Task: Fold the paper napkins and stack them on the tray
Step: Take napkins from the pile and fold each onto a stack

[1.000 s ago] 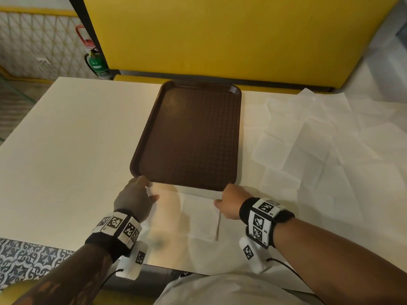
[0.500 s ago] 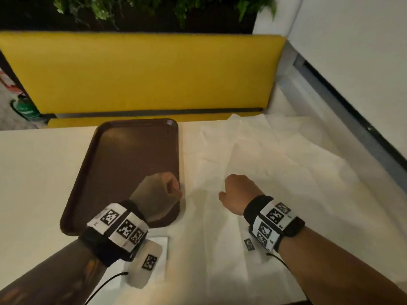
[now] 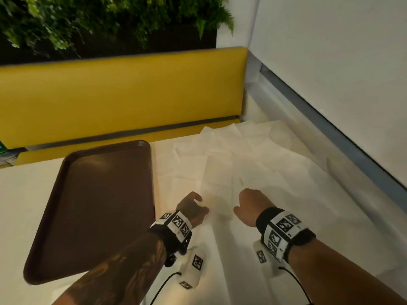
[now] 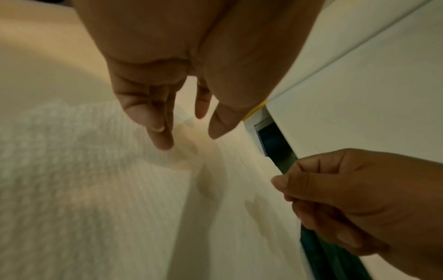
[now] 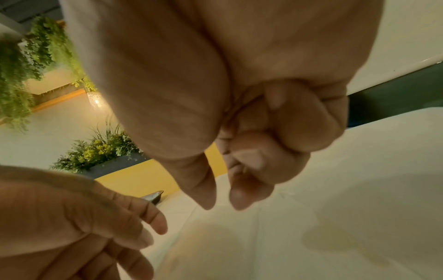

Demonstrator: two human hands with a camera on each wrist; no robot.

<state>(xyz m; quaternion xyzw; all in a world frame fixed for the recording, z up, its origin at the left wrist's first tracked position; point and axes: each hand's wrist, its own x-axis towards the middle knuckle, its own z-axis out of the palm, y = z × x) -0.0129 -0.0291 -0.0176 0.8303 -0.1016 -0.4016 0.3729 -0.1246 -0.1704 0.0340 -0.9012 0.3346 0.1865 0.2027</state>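
Napkins [image 3: 253, 168], paper, white, unfolded: many sheets spread in overlapping layers over the right half of a cream table [image 3: 26, 194], running from the near edge out toward 1 o'clock, where they reach the corner by the wall. Creases from earlier folds show as a grid on several sheets.

Tray [image 3: 99, 205], brown plastic, rectangular, raised rim: lies flat on the table at 10 o'clock from the hands, long side running away from the viewer, its right edge just beside the leftmost napkins. Nothing shows on its surface.

Left hand [image 3: 192, 209]: held above the napkins just right of the tray's near right corner, fingers [image 4: 158, 121] pointing down and loosely parted from the thumb in the left wrist view (a narrow gap, nothing between them). Whether the tips touch the paper cannot be told.

Right hand [image 3: 251, 205]: held over the napkins at 3 o'clock from the left hand, a gap between the two. In the right wrist view its outer fingers are curled into the palm, while thumb and forefinger [image 5: 249, 191] point down, tips close but apart; no paper is seen between them.

Wristbands [image 3: 284, 233], black with square printed markers, one on each forearm.

Bench back [image 3: 121, 95], yellow, at 12 o'clock behind the table; green foliage [image 3: 99, 20] above it.
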